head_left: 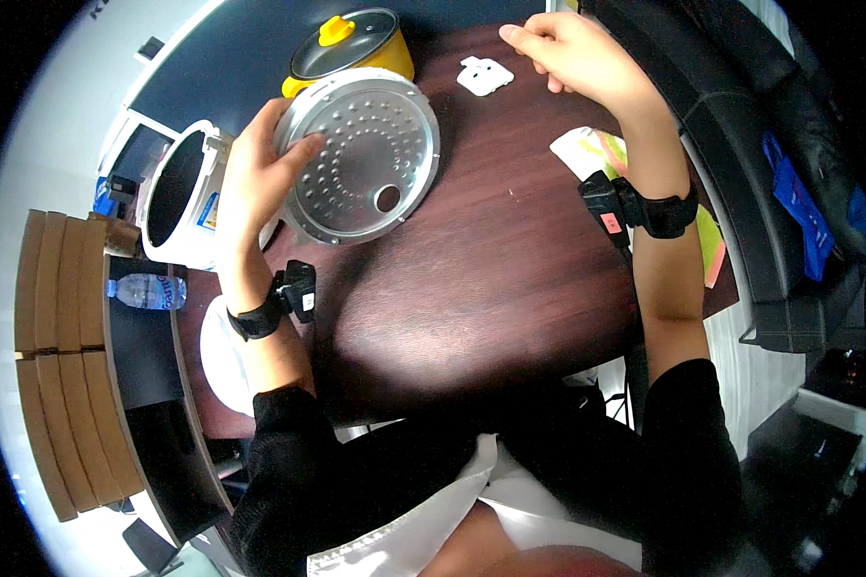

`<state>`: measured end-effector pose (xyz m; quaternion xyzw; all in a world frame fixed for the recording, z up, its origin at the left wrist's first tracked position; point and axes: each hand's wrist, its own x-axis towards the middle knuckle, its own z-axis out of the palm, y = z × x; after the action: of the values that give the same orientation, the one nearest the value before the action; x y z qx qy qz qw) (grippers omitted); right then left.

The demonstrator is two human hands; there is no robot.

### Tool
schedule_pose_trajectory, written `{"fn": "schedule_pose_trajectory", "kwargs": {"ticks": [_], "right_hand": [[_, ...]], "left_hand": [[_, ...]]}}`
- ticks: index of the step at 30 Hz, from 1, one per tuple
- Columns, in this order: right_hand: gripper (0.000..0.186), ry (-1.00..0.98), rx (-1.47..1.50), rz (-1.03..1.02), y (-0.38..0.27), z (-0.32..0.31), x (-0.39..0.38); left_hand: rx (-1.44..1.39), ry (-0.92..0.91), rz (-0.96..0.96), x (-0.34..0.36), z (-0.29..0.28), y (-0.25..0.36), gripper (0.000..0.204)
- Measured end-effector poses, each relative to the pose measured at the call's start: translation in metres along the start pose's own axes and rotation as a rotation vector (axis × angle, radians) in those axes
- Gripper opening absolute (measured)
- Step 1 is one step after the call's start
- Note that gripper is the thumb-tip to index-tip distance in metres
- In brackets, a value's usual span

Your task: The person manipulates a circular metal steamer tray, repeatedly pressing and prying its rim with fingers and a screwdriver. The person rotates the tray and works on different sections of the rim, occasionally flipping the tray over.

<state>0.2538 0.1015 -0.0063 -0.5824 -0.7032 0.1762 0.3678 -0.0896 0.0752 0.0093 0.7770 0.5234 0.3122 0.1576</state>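
Note:
My left hand [260, 168] grips the left edge of a round metal inner lid [366, 154], its thumb lying on the face. The silvery disc has rings of small dimples and one round hole near its lower edge, and it is held tilted above the table. Just left of it stands a white rice cooker [188, 207] with a dark opening, partly behind my left hand. My right hand [573, 53] is raised at the far right with its fingers curled together; whatever they may hold is hidden. A small white plastic piece [484, 75] lies left of it.
A yellow pot [399, 58] with a glass lid stands at the back. Under my right wrist lies a patterned cloth [582, 149]. A white rounded object [223, 361] sits beside my left forearm. Farther left are a water bottle [149, 291] and stacked cardboard boxes [67, 385].

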Motion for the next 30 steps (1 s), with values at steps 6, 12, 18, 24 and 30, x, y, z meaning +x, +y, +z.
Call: {"fn": "schedule_pose_trajectory", "kwargs": {"ticks": [6,12,18,24,30], "right_hand": [[0.037,-0.049,0.007,0.104,-0.029,-0.028,-0.009],[0.045,-0.135,0.028,0.07,0.014,-0.015,0.004],[0.037,-0.113,0.155,-0.095,-0.003,0.014,0.005],[0.025,-0.366,-0.131,-0.162,-0.008,0.088,0.027],[0.054,-0.53,-0.464,-0.447,-0.01,0.176,0.069]], "left_hand": [[-0.329,0.101,-0.28,-0.035,-0.002,-0.034,0.037],[-0.793,0.128,-0.515,-0.081,0.031,-0.063,0.032],[-0.895,0.078,-0.624,-0.115,0.049,-0.09,0.029],[-0.85,0.022,-0.61,-0.115,0.056,-0.095,0.032],[-0.919,0.065,-0.595,-0.116,0.058,-0.095,0.033]]}}
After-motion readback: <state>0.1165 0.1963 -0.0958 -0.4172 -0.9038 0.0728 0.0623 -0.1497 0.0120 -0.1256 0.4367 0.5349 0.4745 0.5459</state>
